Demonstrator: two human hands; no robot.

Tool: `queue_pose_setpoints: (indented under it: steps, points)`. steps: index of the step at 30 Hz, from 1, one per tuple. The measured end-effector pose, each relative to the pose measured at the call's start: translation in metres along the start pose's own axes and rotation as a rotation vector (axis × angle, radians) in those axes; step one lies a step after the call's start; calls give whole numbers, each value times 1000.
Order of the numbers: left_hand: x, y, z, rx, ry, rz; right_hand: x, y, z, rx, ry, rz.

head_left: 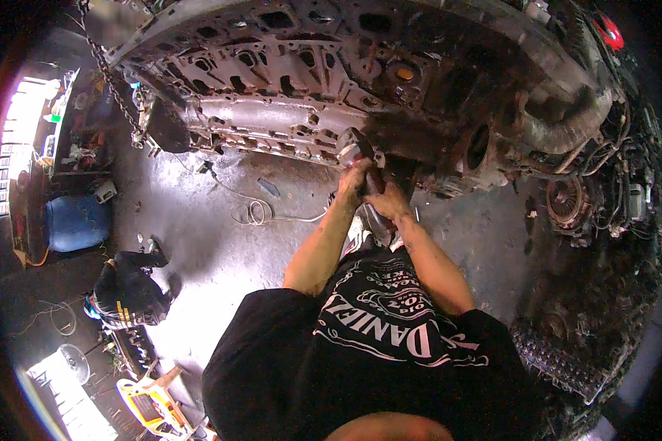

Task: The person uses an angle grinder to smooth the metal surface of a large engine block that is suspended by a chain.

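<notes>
A large greasy engine block (pixel 265 114) spans the upper middle, hanging by a chain (pixel 121 99) at its left. Just below its lower edge my left hand (pixel 353 180) grips a power tool (pixel 357 147) with a metal head, held close to the block's underside. My right hand (pixel 386 197) is closed on the lower, darker body of that same tool, slightly right of and below the left.
A crouching person (pixel 129 287) works at the lower left beside a metal part and a yellow frame (pixel 147 408). A blue barrel (pixel 77 220) stands left. A cable (pixel 257 213) lies coiled on the floor. Greasy parts (pixel 566 206) crowd the right side.
</notes>
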State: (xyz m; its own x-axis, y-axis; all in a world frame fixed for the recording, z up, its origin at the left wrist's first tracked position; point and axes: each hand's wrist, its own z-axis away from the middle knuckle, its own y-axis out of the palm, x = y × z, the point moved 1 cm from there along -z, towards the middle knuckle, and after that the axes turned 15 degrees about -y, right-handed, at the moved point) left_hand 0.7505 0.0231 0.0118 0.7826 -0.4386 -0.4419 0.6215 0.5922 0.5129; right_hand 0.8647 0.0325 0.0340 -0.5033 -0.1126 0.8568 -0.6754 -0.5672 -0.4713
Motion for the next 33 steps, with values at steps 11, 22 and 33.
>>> queue_pose_setpoints:
  steps: [11, 22, 33]
  points:
    - [32, -61, 64, 157, 92, 241, 32, 9, 57, 165, -248, -183]
    - [-47, -103, 74, -82, 244, 176, 77, 64, -13, 222, -432, -459]
    - [-171, -143, -28, -206, 101, -26, 112, 91, -137, 244, -254, -125]
